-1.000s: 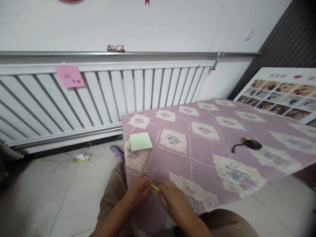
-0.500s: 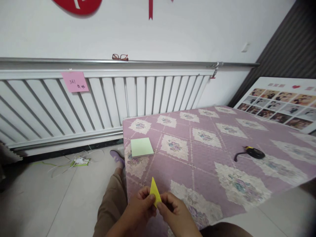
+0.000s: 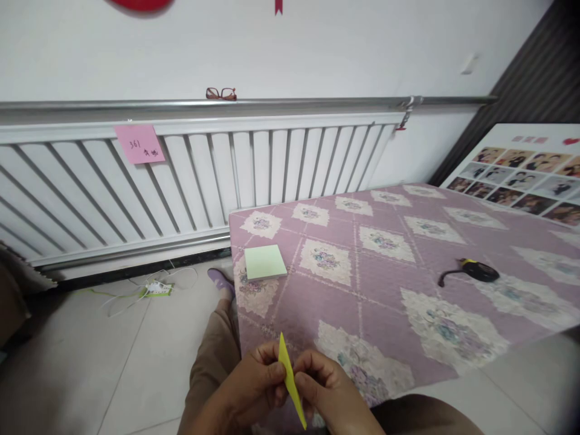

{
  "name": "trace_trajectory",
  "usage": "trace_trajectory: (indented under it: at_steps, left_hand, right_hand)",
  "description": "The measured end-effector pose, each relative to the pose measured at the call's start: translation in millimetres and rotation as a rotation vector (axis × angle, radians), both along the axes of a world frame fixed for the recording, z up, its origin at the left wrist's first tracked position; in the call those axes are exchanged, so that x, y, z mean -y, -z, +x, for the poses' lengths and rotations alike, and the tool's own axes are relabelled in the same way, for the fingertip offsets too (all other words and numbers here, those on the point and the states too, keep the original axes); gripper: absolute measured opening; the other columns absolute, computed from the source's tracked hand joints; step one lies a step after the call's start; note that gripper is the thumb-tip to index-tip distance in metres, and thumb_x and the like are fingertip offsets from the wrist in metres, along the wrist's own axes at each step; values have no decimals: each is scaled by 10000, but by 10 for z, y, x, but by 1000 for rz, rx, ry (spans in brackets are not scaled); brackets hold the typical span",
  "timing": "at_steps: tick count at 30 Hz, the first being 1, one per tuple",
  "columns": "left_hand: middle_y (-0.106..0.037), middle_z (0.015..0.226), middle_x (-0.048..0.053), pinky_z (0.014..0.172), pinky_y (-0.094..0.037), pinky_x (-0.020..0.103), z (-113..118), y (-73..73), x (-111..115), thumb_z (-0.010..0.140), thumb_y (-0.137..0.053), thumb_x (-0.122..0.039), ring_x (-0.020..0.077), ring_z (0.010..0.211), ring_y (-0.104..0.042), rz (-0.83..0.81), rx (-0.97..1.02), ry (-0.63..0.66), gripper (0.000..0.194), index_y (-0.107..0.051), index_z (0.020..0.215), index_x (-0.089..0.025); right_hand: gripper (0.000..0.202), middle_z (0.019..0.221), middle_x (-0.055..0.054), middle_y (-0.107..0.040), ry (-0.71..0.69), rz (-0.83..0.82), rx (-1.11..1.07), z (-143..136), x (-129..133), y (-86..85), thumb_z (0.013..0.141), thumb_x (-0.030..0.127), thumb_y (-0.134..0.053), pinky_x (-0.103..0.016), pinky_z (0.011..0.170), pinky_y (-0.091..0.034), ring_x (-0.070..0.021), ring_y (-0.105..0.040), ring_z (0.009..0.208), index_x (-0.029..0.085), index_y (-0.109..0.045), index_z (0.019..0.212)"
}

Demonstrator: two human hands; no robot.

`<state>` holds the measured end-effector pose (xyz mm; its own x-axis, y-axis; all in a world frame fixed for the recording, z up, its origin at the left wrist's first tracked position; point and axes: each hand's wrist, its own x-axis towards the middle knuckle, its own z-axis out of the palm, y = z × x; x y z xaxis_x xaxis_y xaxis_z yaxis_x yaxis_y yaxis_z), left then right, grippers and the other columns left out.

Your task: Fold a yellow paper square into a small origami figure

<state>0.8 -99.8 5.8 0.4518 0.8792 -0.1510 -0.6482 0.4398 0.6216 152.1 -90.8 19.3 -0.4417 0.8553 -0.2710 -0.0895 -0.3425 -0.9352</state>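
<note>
A folded piece of yellow paper (image 3: 291, 382) is held up over the near edge of the covered surface, seen almost edge-on as a narrow strip with a pointed top. My left hand (image 3: 254, 380) pinches it from the left, thumb on the near face and fingers curled behind. From the other side, my right hand (image 3: 328, 389) closes thumb and bent fingers at the paper's right edge; the fingertips are partly hidden behind it. Beyond the hands, a pad of pale green sticky notes (image 3: 265, 262) lies flat near the left edge.
A purple floral cover (image 3: 339, 296) spreads over the surface. On its right lies a black-and-yellow object with a strap (image 3: 478, 270). Behind it runs a white radiator (image 3: 267, 163) with a pink note (image 3: 139, 144); glasses (image 3: 221, 93) rest above. A power strip (image 3: 156, 289) with cables sits on the floor.
The yellow paper has turned from a broad triangular face to a thin, nearly edge-on strip, its lower end now showing below the fingers. Both hands remain at it. The view has shifted slightly.
</note>
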Motion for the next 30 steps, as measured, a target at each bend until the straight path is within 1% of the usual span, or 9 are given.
trace_trajectory:
  at_steps: [4,8,11,14,18,22,24,26,30]
  left_hand:
    - [-590,553,5,407,-298,147,-39,9,-5,626,-829,-335,55,413,-494,-24,-18,1,318,-622,734,-118]
    - [-591,548,4,420,-320,145,-53,57,-8,634,-825,-327,60,426,-512,-43,-48,-8,303,-630,732,-117]
    - [-600,579,9,439,-343,151,-48,86,-4,632,-825,-342,64,450,-523,-43,-64,-12,320,-630,751,-117]
    - [-612,639,20,468,-370,165,-23,92,4,657,-804,-374,68,483,-532,-44,-92,-9,335,-631,798,-123]
    - [-614,684,28,519,-381,178,29,67,10,694,-767,-411,72,537,-526,-48,-150,-36,336,-636,836,-135]
    - [-607,704,21,559,-385,200,66,40,14,679,-765,-451,73,552,-503,-64,-203,-40,415,-655,941,-148]
    - [-600,694,14,572,-386,212,76,33,20,668,-770,-457,73,544,-494,-80,-214,-54,434,-662,957,-151]
    - [-587,668,6,577,-384,219,85,28,27,652,-778,-462,75,537,-487,-93,-222,-69,446,-670,956,-153]
    - [-572,656,-3,553,-363,213,94,24,34,643,-783,-458,74,531,-477,-102,-229,-64,447,-680,960,-159]
  right_hand:
    - [421,597,41,-571,2,22,64,-10,10,-5,641,577,-691,-196,439,-358,-93,-505,484,200,-513,697]
    - [302,616,27,-611,-9,62,118,-21,29,-89,706,475,-647,-201,457,-374,-109,-531,515,208,-508,715]
    - [198,623,13,-634,0,176,192,-33,58,-178,778,396,-571,-217,508,-406,-125,-568,564,209,-526,729]
    - [156,635,12,-637,47,332,306,-39,85,-216,815,363,-523,-234,557,-429,-136,-590,594,219,-539,756]
    - [103,707,2,-651,78,502,499,-28,99,-131,835,324,-491,-237,544,-414,-141,-591,609,235,-537,811]
    - [123,814,-21,-659,68,678,596,-19,100,-19,850,302,-463,-248,587,-424,-167,-607,717,243,-566,818]
    - [141,824,-23,-655,74,700,606,-20,109,-11,860,301,-450,-253,607,-431,-173,-606,742,246,-579,847]
    - [150,812,-21,-653,87,680,604,-23,120,-33,866,307,-449,-255,613,-436,-171,-603,734,244,-585,866]
    - [142,792,-20,-651,94,655,594,-19,129,-90,856,306,-461,-257,619,-443,-163,-596,711,235,-581,826]
